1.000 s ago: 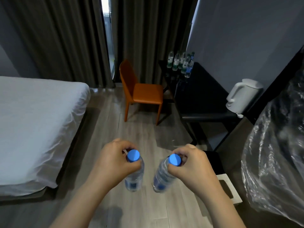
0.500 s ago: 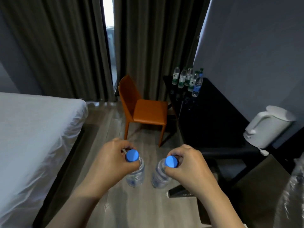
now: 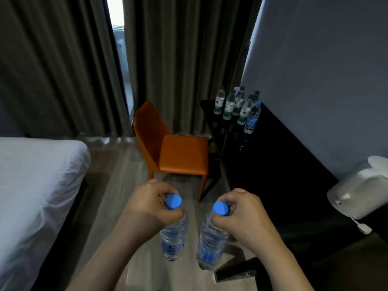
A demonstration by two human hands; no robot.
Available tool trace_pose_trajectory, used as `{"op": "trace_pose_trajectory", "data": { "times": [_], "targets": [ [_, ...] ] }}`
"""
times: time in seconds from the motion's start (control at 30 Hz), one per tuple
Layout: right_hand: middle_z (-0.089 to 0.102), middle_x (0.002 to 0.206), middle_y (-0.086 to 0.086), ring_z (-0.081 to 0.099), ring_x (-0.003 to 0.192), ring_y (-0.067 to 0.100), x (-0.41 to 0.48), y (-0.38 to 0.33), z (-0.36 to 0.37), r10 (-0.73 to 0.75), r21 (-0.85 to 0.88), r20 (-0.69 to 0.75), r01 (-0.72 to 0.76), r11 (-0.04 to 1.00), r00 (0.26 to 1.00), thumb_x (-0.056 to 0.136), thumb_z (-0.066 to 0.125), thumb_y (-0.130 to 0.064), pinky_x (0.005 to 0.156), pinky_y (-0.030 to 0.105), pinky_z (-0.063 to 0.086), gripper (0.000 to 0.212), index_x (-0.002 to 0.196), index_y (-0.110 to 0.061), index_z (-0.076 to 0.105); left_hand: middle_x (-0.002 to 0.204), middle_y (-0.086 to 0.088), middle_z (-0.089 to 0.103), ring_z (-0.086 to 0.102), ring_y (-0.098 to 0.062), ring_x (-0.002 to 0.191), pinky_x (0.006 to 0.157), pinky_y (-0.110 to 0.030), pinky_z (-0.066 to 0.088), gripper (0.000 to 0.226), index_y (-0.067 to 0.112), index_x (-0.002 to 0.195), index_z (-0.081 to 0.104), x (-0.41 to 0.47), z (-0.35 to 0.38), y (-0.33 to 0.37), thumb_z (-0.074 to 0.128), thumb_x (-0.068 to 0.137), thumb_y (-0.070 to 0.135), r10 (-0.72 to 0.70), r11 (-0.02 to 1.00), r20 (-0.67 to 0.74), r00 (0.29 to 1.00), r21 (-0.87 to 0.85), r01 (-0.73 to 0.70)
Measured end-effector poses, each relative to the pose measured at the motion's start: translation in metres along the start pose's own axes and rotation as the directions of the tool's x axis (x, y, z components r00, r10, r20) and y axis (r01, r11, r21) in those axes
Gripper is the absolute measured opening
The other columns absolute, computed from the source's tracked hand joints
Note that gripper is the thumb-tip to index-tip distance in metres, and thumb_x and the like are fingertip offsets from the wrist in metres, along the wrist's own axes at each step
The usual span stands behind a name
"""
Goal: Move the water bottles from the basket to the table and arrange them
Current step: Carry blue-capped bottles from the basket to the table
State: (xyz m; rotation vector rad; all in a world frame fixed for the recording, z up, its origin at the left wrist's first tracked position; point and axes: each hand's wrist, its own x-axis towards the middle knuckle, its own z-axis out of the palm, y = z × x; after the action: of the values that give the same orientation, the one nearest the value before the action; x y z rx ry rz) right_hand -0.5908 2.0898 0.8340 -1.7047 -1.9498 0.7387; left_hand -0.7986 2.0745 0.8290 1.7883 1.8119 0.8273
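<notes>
My left hand grips a clear water bottle with a blue cap by its neck, hanging above the wooden floor. My right hand holds a second blue-capped bottle the same way, a little to the right. The black table stretches along the right wall. At its far end stand several green-labelled bottles and one blue-labelled bottle. The basket is out of view.
An orange chair stands at the table's far left side, in front of dark curtains. A white kettle sits on the table's near right end. A white bed fills the left.
The view has moved forward and tilted up toward the table; chair, kettle and far bottles look nearer. The plastic sheet at right has left the view. Both hands keep their bottles.
</notes>
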Motion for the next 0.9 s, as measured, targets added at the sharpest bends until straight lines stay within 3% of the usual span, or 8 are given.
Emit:
{"op": "trace_pose_trajectory", "data": {
  "times": [0.13, 0.3, 0.37, 0.47, 0.67, 0.77, 0.9],
  "targets": [
    [0.056, 0.083, -0.011, 0.060, 0.072, 0.005, 0.063, -0.008, 0.001, 0.030, 0.005, -0.044, -0.030, 1.000, 0.999, 0.062, 0.076, -0.022, 0.068, 0.028, 0.055, 0.019, 0.077, -0.028, 0.066, 0.076, 0.009, 0.058, 0.054, -0.002, 0.069, 0.057, -0.009, 0.034, 0.025, 0.035, 0.069, 0.060, 0.076, -0.007, -0.008, 0.080, 0.060, 0.024, 0.049, 0.999, 0.010, 0.999, 0.002, -0.049],
    [0.054, 0.082, -0.011, 0.057, 0.069, 0.004, 0.126, -0.011, 0.004, 0.059, 0.011, -0.140, -0.058, 0.998, 0.988, 0.064, 0.076, -0.020, 0.060, 0.016, 0.046, 0.018, 0.074, -0.028, 0.064, 0.080, 0.007, 0.059, 0.057, -0.006, 0.070, 0.061, -0.023, 0.046, 0.022, 0.033, 0.071, 0.062, 0.156, -0.003, -0.019, 0.078, 0.057, 0.026, 0.120, 0.992, 0.065, 0.991, -0.032, -0.118],
    [0.054, 0.082, -0.012, 0.056, 0.068, 0.004, 0.148, -0.009, 0.002, 0.081, 0.016, -0.142, -0.079, 0.997, 0.987, 0.064, 0.076, -0.021, 0.059, 0.014, 0.044, 0.018, 0.075, -0.029, 0.063, 0.078, 0.007, 0.059, 0.056, -0.006, 0.068, 0.059, -0.021, 0.043, 0.022, 0.031, 0.070, 0.063, 0.182, 0.000, -0.023, 0.078, 0.054, 0.026, 0.152, 0.988, 0.063, 0.986, -0.051, -0.149],
    [0.053, 0.082, -0.010, 0.056, 0.068, 0.005, 0.185, -0.006, -0.002, 0.132, 0.041, -0.133, -0.128, 0.991, 0.982, 0.064, 0.077, -0.023, 0.058, 0.015, 0.043, 0.017, 0.075, -0.027, 0.064, 0.079, 0.010, 0.058, 0.055, -0.004, 0.065, 0.057, -0.015, 0.039, 0.026, 0.031, 0.070, 0.063, 0.222, 0.009, -0.029, 0.083, 0.057, 0.021, 0.150, 0.988, 0.117, 0.982, -0.055, -0.144],
    [0.056, 0.083, -0.008, 0.057, 0.067, 0.006, 0.268, 0.020, -0.010, 0.162, 0.060, -0.099, -0.157, 0.986, 0.982, 0.061, 0.079, -0.021, 0.057, 0.016, 0.046, 0.017, 0.071, -0.024, 0.066, 0.082, 0.011, 0.060, 0.059, -0.004, 0.066, 0.058, -0.017, 0.045, 0.021, 0.030, 0.076, 0.066, 0.307, 0.035, -0.028, 0.079, 0.059, 0.025, 0.147, 0.989, 0.158, 0.976, -0.048, -0.141],
    [0.057, 0.083, -0.008, 0.059, 0.068, 0.007, 0.311, 0.034, -0.022, 0.148, 0.059, -0.107, -0.142, 0.988, 0.983, 0.062, 0.077, -0.022, 0.061, 0.021, 0.052, 0.016, 0.073, -0.024, 0.066, 0.083, 0.012, 0.061, 0.060, -0.003, 0.069, 0.061, -0.022, 0.050, 0.021, 0.030, 0.077, 0.065, 0.353, 0.043, -0.020, 0.078, 0.059, 0.030, 0.161, 0.987, 0.160, 0.974, -0.005, -0.162],
    [0.055, 0.084, -0.009, 0.056, 0.069, 0.006, 0.365, 0.047, -0.039, 0.119, 0.055, -0.114, -0.113, 0.992, 0.986, 0.063, 0.075, -0.024, 0.062, 0.019, 0.049, 0.015, 0.075, -0.025, 0.066, 0.083, 0.011, 0.062, 0.060, -0.003, 0.070, 0.060, -0.016, 0.047, 0.025, 0.031, 0.078, 0.065, 0.409, 0.050, -0.007, 0.079, 0.059, 0.027, 0.179, 0.983, 0.112, 0.978, 0.020, -0.182]
  ]
}}
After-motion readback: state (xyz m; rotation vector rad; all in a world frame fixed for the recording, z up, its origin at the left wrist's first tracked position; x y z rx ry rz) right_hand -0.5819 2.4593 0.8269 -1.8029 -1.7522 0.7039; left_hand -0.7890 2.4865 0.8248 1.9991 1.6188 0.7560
